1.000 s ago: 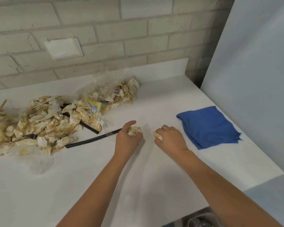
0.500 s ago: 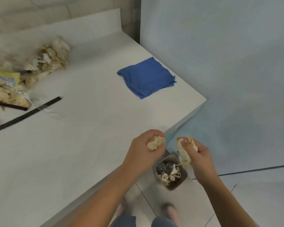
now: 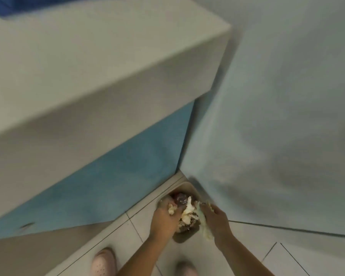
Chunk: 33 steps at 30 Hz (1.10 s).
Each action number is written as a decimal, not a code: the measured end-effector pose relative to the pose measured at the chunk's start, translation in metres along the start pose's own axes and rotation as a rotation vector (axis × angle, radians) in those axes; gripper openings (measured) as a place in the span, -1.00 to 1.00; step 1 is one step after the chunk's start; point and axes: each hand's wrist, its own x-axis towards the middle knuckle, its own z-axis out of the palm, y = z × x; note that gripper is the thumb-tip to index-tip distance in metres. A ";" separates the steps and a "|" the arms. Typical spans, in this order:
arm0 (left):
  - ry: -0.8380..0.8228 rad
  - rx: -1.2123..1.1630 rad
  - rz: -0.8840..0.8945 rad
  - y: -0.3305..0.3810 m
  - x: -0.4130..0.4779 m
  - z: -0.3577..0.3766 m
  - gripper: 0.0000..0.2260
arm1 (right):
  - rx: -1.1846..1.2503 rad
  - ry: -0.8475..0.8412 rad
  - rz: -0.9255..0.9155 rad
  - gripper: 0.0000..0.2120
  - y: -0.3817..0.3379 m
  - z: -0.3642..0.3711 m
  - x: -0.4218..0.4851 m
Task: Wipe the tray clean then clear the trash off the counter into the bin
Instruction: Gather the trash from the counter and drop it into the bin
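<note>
On my feed the left hand (image 3: pixel 163 218) had its fingers curled round a crumpled scrap (image 3: pixel 171 210) of soiled paper, held right over the mouth of the bin (image 3: pixel 184 237). The right hand (image 3: pixel 217 218), just across from it, gripped a pale strip (image 3: pixel 204 226) that trailed along its palm side toward the bin's near rim. Motion blur smeared its fingertips, so I could not make out how each finger lay. Between the two hands sat a heap of trash (image 3: pixel 187 214) inside the bin, pale scraps over something dark and glossy that I could not identify. The hands covered much of the opening; only the far rim and near corner showed. Both forearms ran off the bottom edge.

Under the hands lay a floor (image 3: pixel 135 232) of light tiles with dark joints, and the bin stood on it, tucked into the corner beyond the fingertips. On the right hand's side rose a pale blue wall (image 3: pixel 287 116). Beyond the left hand stood a blue cabinet front (image 3: pixel 118 176), with the white counter (image 3: pixel 108 66) overhanging it well above both hands. At the counter's far end a blue cloth (image 3: pixel 18 5) was cut off by the frame. Nearer me, a pale shoe (image 3: pixel 103 261) showed left of the left forearm and a second shoe (image 3: pixel 186 269) between the forearms, blurred and clipped.
</note>
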 end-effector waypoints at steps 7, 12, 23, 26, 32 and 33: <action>0.000 0.264 0.040 -0.108 0.092 0.098 -0.68 | -0.201 0.071 -0.123 -0.84 0.102 0.033 0.139; -0.034 0.542 0.262 -0.144 0.105 0.141 -0.52 | -0.512 -0.115 -0.227 -0.51 0.142 0.049 0.181; -0.368 1.153 0.276 -0.197 0.105 0.145 -0.40 | -1.404 -0.316 -0.575 -0.56 0.196 0.043 0.177; -0.460 1.269 0.200 -0.190 0.126 0.149 -0.43 | -1.600 -0.421 -0.458 -0.51 0.179 0.052 0.186; -0.504 1.195 0.194 -0.146 0.129 0.125 -0.66 | -1.733 -0.393 -0.425 -0.63 0.143 0.058 0.173; -0.468 1.160 0.205 -0.135 0.122 0.114 -0.68 | -1.735 -0.368 -0.463 -0.65 0.134 0.055 0.163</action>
